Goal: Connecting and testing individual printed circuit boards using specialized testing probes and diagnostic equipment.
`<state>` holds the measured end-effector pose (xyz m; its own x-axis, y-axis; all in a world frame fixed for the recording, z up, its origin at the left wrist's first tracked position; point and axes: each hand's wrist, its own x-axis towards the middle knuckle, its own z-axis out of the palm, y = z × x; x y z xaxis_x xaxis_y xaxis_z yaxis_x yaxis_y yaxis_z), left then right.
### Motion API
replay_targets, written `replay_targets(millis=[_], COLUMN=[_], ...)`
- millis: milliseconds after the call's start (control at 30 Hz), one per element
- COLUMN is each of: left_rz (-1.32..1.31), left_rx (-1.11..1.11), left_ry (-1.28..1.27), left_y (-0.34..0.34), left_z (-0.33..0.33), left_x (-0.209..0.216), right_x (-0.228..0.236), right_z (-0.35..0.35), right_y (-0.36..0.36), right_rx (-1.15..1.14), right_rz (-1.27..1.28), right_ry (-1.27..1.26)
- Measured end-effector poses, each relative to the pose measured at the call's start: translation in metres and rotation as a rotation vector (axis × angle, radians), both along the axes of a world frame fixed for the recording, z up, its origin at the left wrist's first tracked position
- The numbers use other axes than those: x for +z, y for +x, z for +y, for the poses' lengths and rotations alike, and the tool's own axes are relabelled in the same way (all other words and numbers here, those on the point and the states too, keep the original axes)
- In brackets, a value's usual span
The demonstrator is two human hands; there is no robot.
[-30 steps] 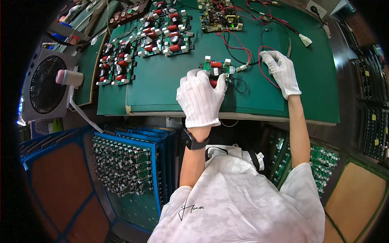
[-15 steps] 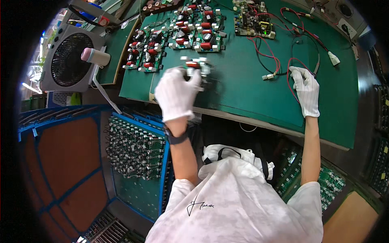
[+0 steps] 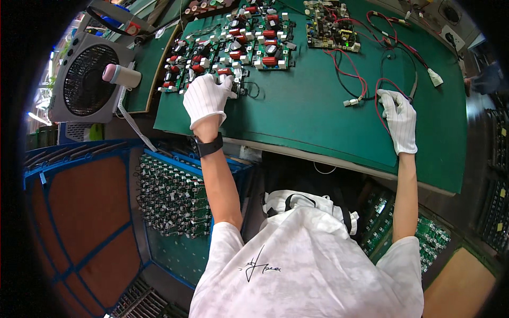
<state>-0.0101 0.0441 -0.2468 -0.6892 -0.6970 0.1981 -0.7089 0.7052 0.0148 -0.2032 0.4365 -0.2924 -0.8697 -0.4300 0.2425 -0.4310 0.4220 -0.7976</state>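
My left hand (image 3: 205, 99), in a white striped glove, pinches the near edge of a small green circuit board (image 3: 237, 85) with a red component and white connectors. The board is at the near right end of a group of similar circuit boards (image 3: 273, 45), and my fingers cover part of it. A thin black lead loops out from its right side. On the right, my gloved right hand (image 3: 398, 121) is closed at the red and black wires (image 3: 389, 79). Its fingertips hide the exact grip.
A larger powered board (image 3: 333, 29) with a lit green light stands at the back of the green table (image 3: 313, 111). A white connector (image 3: 351, 102) lies on its cable. A grey fan (image 3: 91, 78) is at the left; below, a blue-framed rack (image 3: 175, 196) carries more boards.
My left hand has carried the circuit board leftward, bringing it down beside the group of boards. My right hand has stayed almost still.
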Motion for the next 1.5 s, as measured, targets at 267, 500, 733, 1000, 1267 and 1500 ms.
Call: replay_targets(millis=[267,500,733,1000,1267,1500], left_rz=[0.013,0.036,-0.018,-0.020,0.365,0.727], left_rx=[-0.015,-0.064,-0.034,-0.034,-0.058,-0.569], left_ry=[0.029,0.020,0.032,0.061,-0.009,0.182], left_y=[0.006,0.003,0.004,0.000,0.047,0.033], left_z=[0.004,0.006,0.007,0.004,0.018,0.131], left_x=[0.003,0.002,0.002,0.002,0.001,-0.001], right_x=[0.000,-0.001,-0.003,0.000,0.005,0.030], right_z=[-0.001,0.001,0.001,0.003,-0.006,0.051], right_y=[0.001,0.002,0.001,-0.002,0.013,0.079], right_rx=[0.020,0.010,0.008,0.008,0.032,-0.285], right_rz=[0.028,-0.013,0.003,0.021,-0.001,0.354], right_ry=[-0.019,0.001,-0.004,0.014,-0.029,-0.497])
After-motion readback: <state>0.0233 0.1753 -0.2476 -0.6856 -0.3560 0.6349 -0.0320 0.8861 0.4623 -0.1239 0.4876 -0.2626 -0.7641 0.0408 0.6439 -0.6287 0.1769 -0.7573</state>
